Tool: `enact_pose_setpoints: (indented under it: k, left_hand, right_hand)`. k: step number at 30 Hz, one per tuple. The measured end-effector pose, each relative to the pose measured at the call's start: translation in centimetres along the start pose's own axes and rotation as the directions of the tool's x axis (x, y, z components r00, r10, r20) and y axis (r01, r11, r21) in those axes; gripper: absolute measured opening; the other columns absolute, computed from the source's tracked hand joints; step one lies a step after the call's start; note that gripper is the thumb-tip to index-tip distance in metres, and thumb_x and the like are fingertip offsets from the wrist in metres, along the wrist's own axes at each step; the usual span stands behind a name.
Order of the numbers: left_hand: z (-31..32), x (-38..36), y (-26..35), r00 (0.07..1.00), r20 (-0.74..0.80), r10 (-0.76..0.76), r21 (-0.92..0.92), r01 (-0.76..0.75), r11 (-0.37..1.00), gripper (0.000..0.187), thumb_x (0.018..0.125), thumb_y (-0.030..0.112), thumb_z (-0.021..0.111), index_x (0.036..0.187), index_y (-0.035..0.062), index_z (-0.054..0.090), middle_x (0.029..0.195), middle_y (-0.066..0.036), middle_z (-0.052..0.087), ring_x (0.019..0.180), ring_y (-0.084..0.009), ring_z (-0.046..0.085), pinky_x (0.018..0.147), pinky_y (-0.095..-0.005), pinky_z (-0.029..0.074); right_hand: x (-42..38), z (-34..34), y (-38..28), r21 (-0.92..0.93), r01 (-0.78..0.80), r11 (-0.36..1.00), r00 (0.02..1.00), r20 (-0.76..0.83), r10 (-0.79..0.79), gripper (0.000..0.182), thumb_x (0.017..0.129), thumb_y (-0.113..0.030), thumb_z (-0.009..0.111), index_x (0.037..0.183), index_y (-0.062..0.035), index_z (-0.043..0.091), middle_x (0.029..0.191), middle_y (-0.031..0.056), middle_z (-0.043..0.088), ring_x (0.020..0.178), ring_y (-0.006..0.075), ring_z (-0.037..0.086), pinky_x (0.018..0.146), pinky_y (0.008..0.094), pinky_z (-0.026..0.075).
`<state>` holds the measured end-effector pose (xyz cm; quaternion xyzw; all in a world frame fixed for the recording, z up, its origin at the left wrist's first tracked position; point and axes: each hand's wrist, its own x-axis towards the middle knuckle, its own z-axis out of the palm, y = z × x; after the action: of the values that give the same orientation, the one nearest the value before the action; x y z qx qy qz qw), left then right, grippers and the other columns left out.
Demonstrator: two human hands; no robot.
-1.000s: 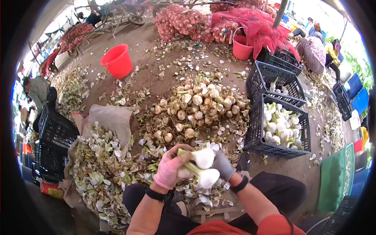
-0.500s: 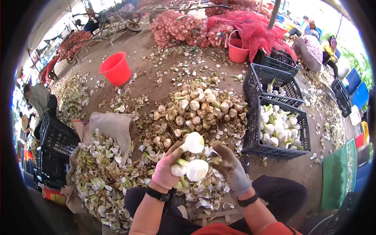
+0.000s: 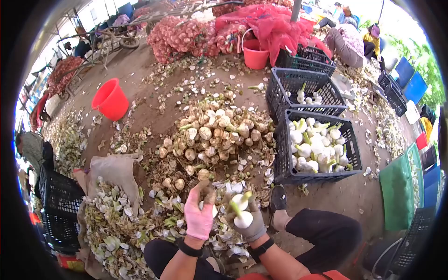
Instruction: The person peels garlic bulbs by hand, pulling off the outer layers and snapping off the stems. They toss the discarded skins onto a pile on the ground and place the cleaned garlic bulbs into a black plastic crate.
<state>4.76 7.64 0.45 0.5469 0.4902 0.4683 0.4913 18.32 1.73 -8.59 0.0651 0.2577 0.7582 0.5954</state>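
Observation:
My right hand point(image 3: 254, 229), in a grey glove with a dirty palm, holds white garlic bulbs point(image 3: 243, 219) with short green stems. To its left, my left hand point(image 3: 199, 214) in a pink glove is raised with thumb and fingers apart. A sliver of white shows at the edge of its palm. Beyond both hands lies a heap of unpeeled garlic point(image 3: 217, 128) with dry, brownish skins. Loose peelings point(image 3: 121, 228) cover the ground below and to the left.
A black crate point(image 3: 322, 177) of clean white garlic stands right of the heap, with another crate point(image 3: 303, 111) holding a few bulbs behind. A red bucket point(image 3: 112, 100) is farther left. Red net sacks point(image 3: 182, 39) fill the back. People sit at far right and left.
The garlic bulbs have passed from my left hand to my right, which has closed round them. My left hand has opened. The view has shifted, so the surroundings sit farther left.

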Motion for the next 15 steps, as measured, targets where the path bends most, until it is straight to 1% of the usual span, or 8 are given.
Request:
enact_pose_setpoints:
  k: [2, 3, 5, 6, 11, 13, 14, 15]
  left_hand:
    - [1.4, -0.2, 0.5, 1.000, -0.007, 0.009, -0.006, -0.009, 1.000, 0.033, 0.090, 0.006, 0.063, 0.122, -0.0008, 0.056, 0.099, -0.001, 0.058, 0.094, -0.0092, 0.053, 0.087, -0.0240, 0.044]
    - [1.7, 0.1, 0.7, 1.000, 0.001, 0.031, 0.020, -0.031, 0.999, 0.033, 0.091, 0.008, 0.062, 0.122, -0.0009, 0.056, 0.099, -0.001, 0.058, 0.092, -0.0088, 0.053, 0.084, -0.0237, 0.044]
    - [2.1, 0.6, -0.1, 0.996, -0.009, -0.094, -0.194, 0.091, 0.977, 0.033, 0.091, 0.009, 0.062, 0.122, -0.0006, 0.056, 0.099, -0.002, 0.059, 0.090, -0.0085, 0.054, 0.082, -0.0235, 0.045]
    - [2.3, 1.0, 0.0, 0.988, -0.019, -0.150, -0.215, 0.143, 0.966, 0.031, 0.091, 0.008, 0.062, 0.120, -0.0006, 0.057, 0.099, -0.003, 0.060, 0.089, -0.0088, 0.055, 0.080, -0.0230, 0.046]
    - [2.6, 1.7, 1.7, 0.985, 0.060, -0.161, -0.164, 0.169, 0.972, 0.026, 0.089, 0.008, 0.063, 0.113, -0.0011, 0.062, 0.101, -0.003, 0.061, 0.089, -0.0096, 0.057, 0.080, -0.0232, 0.046]
    - [2.3, 1.8, 2.1, 0.967, 0.236, -0.090, -0.047, 0.104, 0.993, 0.033, 0.087, 0.018, 0.069, 0.113, -0.0002, 0.062, 0.101, -0.006, 0.062, 0.091, -0.0131, 0.060, 0.080, -0.0264, 0.049]
    - [2.5, 2.0, 2.8, 0.952, 0.292, 0.089, 0.159, -0.140, 0.977, 0.028, 0.086, 0.019, 0.070, 0.108, 0.0025, 0.066, 0.099, -0.006, 0.061, 0.089, -0.0143, 0.061, 0.079, -0.0266, 0.049]
    - [2.5, 2.0, 2.7, 0.954, 0.287, 0.084, 0.162, -0.135, 0.978, 0.028, 0.086, 0.019, 0.070, 0.108, 0.0025, 0.066, 0.099, -0.006, 0.061, 0.089, -0.0143, 0.061, 0.079, -0.0266, 0.049]
  right_hand:
    - [0.2, 1.5, -0.1, 0.002, 0.034, 0.999, 0.999, 0.032, -0.034, 0.061, 0.088, -0.041, 0.058, 0.134, -0.0038, 0.045, 0.135, 0.0149, 0.050, 0.107, 0.0291, 0.056, 0.084, 0.0379, 0.047]
    - [0.0, 3.1, 0.2, -0.010, 0.057, 0.998, 0.997, 0.058, -0.056, 0.061, 0.088, -0.038, 0.054, 0.138, -0.0047, 0.041, 0.139, 0.0146, 0.046, 0.097, 0.0255, 0.057, 0.077, 0.0344, 0.048]
    - [0.0, 3.1, -1.5, 0.010, -0.014, 1.000, 0.986, 0.169, 0.012, 0.063, 0.088, -0.032, 0.052, 0.142, -0.0054, 0.035, 0.142, 0.0143, 0.043, 0.085, 0.0206, 0.055, 0.067, 0.0312, 0.046]
    - [0.0, 3.7, -1.9, -0.061, -0.022, 0.998, 0.986, 0.163, 0.032, 0.073, 0.084, -0.029, 0.057, 0.147, -0.0073, 0.028, 0.144, 0.0172, 0.041, 0.071, 0.0166, 0.051, 0.057, 0.0289, 0.043]
    - [-0.6, 5.8, -2.9, -0.337, -0.070, 0.939, 0.962, 0.225, 0.152, 0.089, 0.083, -0.031, 0.061, 0.153, -0.0104, 0.010, 0.138, 0.0222, 0.045, 0.061, 0.0137, 0.052, 0.048, 0.0262, 0.041]
    - [-0.7, 5.6, -3.7, -0.432, -0.098, 0.896, 0.933, 0.273, 0.234, 0.092, 0.079, -0.029, 0.064, 0.152, -0.0087, 0.012, 0.135, 0.0212, 0.047, 0.063, 0.0160, 0.054, 0.051, 0.0275, 0.044]
    - [-1.1, 5.7, -3.8, -0.417, -0.089, 0.904, 0.950, 0.238, 0.204, 0.095, 0.076, -0.027, 0.066, 0.152, -0.0081, 0.013, 0.132, 0.0214, 0.049, 0.061, 0.0190, 0.054, 0.051, 0.0290, 0.045]
    - [-1.3, 6.2, -3.8, -0.415, -0.096, 0.905, 0.950, 0.233, 0.207, 0.095, 0.076, -0.027, 0.066, 0.152, -0.0081, 0.013, 0.132, 0.0214, 0.049, 0.061, 0.0190, 0.054, 0.051, 0.0290, 0.045]
